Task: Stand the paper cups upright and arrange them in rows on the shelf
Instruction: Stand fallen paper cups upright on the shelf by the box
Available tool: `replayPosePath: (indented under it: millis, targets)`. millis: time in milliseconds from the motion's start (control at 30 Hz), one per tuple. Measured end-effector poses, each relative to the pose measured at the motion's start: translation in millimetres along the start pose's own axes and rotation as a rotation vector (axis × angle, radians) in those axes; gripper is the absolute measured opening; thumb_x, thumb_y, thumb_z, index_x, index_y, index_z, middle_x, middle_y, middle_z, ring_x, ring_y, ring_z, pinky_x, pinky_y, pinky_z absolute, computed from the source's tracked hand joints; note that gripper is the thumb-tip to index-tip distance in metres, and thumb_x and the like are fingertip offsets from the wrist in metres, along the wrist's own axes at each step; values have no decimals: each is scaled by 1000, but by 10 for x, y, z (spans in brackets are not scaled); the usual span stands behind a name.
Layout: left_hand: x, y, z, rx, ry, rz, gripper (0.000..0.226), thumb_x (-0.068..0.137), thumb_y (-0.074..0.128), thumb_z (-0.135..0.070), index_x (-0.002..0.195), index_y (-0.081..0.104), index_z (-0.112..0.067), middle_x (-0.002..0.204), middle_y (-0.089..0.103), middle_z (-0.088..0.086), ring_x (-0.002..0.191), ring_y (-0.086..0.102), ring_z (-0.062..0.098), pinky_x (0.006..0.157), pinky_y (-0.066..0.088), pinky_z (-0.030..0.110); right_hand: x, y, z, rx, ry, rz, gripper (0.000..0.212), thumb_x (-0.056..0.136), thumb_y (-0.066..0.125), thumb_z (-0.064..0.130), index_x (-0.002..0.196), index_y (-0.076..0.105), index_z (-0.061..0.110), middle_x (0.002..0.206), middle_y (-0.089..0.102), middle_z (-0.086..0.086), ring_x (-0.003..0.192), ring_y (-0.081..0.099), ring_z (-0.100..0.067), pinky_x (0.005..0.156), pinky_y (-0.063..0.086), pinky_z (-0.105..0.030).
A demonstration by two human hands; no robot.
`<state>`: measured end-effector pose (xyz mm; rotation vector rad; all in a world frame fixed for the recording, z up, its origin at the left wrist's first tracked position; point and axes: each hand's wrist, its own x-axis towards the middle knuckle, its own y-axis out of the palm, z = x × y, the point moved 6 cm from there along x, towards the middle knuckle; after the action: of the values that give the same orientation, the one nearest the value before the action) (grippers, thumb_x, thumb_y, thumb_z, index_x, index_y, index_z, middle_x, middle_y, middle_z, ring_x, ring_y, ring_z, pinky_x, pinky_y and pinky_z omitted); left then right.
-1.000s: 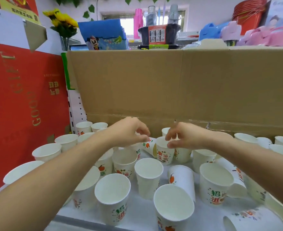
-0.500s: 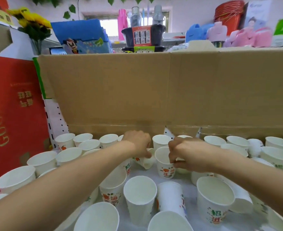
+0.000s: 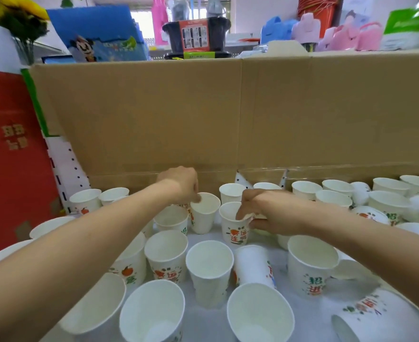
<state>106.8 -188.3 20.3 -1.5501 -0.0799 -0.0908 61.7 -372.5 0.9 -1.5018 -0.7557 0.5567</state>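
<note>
Righted since before, plain white paper cup (image 3: pixel 204 215) stands mid-frame, rim pinched by left hand (image 3: pixel 180 185); right hand (image 3: pixel 267 211) pinches orange-printed paper cup (image 3: pixel 235 232).

Shelf (image 3: pixel 312 317): paper cups (image 3: pixel 209 270) standing front to back, cardboard panel (image 3: pixel 203 114) behind the back row, box (image 3: pixel 11 156) at left end. Inverted cup (image 3: pixel 252 265) centre front; tipped cup (image 3: pixel 358 314) front right. Left hand (image 3: pixel 181 185) pinches mid-shelf cup (image 3: pixel 204 213); right hand (image 3: pixel 265 213) pinches adjacent cup (image 3: pixel 234 225), just right.
</note>
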Motion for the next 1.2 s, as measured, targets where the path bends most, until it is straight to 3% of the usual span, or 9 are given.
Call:
replayPosePath:
  millis: [167, 233, 333, 433, 533, 733, 867, 1067, 1200]
  targets:
    - [-274, -155, -25, -41, 64, -117, 39, 84, 60, -55, 118, 60, -35, 107, 65, -10, 95, 61, 16, 72, 45, 29, -235, -183, 29, 124, 37, -96, 32, 92, 58, 33, 124, 57, 38, 116, 53, 12, 94, 52, -7, 84, 47, -33]
    - [-578, -233, -127, -228, 202, -129, 35, 86, 60, -53, 116, 61, -35, 101, 63, -16, 91, 59, 8, 74, 47, 28, -387, -225, 92, 170, 17, -93, 24, 93, 56, 39, 115, 63, 36, 103, 56, 15, 89, 53, -2, 82, 47, -29]
    - [-1123, -250, -267, -424, 366, -26, 34, 82, 62, -56, 111, 65, -38, 98, 63, -21, 91, 58, -3, 77, 47, 21, -538, -156, 236, 167, 44, 83, 27, 92, 52, 49, 111, 65, 35, 93, 55, 24, 93, 53, 1, 80, 46, -22]
    - [-1477, -163, -295, -401, 387, 104, 50, 67, 62, -68, 108, 68, -40, 104, 63, -29, 103, 54, -10, 88, 43, 19, -524, -23, 332, 111, 42, 195, 35, 90, 49, 56, 106, 65, 29, 100, 64, 15, 96, 57, -11, 82, 49, -32]
    - [-1584, -80, -294, -299, 381, 114, 41, 65, 75, -59, 99, 73, -38, 105, 63, -27, 103, 53, -9, 92, 41, 20, -487, 5, 378, 146, 49, 204, 34, 89, 55, 52, 94, 65, 21, 93, 66, 3, 87, 60, -18, 77, 50, -41]
    - [-1487, 9, -285, -173, 396, -48, 11, 78, 73, -43, 83, 76, -33, 79, 70, -21, 83, 59, -1, 77, 50, 29, -532, -183, 365, 249, 26, -22, 17, 90, 62, 34, 86, 68, 19, 84, 59, 9, 83, 55, -11, 73, 46, -29]
    - [-1452, 6, -338, -33, 389, -123, 20, 78, 69, -47, 93, 73, -34, 87, 70, -18, 86, 60, 5, 77, 47, 28, -548, -95, 379, 156, 6, -69, 12, 88, 64, 37, 92, 70, 27, 97, 59, 12, 96, 45, -6, 84, 43, -30]
    - [-1747, -156, -467, -91, 413, -175, 35, 89, 54, -54, 119, 61, -39, 119, 62, -20, 113, 52, 6, 100, 40, 34, -700, -84, 356, 227, 38, -80, 21, 87, 64, 42, 107, 67, 37, 116, 59, 19, 108, 43, 1, 96, 40, -29]
    - [-2121, -274, -689, -247, 431, -287, 51, 87, 36, -70, 117, 62, -39, 112, 61, -25, 107, 52, 2, 96, 41, 35, -978, -273, 351, 278, 89, -220, 28, 87, 62, 42, 115, 65, 37, 120, 59, 18, 112, 46, 2, 100, 39, -30]
